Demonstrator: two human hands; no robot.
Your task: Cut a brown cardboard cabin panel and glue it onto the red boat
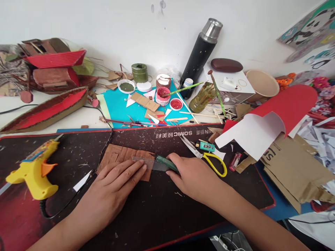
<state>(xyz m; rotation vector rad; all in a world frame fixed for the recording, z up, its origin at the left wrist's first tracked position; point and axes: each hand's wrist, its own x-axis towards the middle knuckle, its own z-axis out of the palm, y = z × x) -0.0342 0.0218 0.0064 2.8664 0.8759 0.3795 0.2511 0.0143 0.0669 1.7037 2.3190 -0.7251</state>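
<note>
Head view: the left hand lies palm down with its fingers stretched out and close together, holding a clear ruler flat against a piece of brown cardboard. The right hand is closed around a green utility knife, thumb and forefinger near its front end, which points left at the cardboard's right part, along the ruler. The cardboard lies on a dark mat, nearer its far edge than its near one.

Beyond the mat's far edge, a blue sheet on the white worktop carries a pot of red paint with a green brush leaning in it. Just beside stands a lid holding red paint; a shallow white lid near the sheet's far edge holds dark green paint. A glass jar with murky contents stands to their right.

Toward the mat's left edge lies a yellow glue gun; right of the knife are yellow-handled scissors, blades apart. A white wall rises behind the worktop.
</note>
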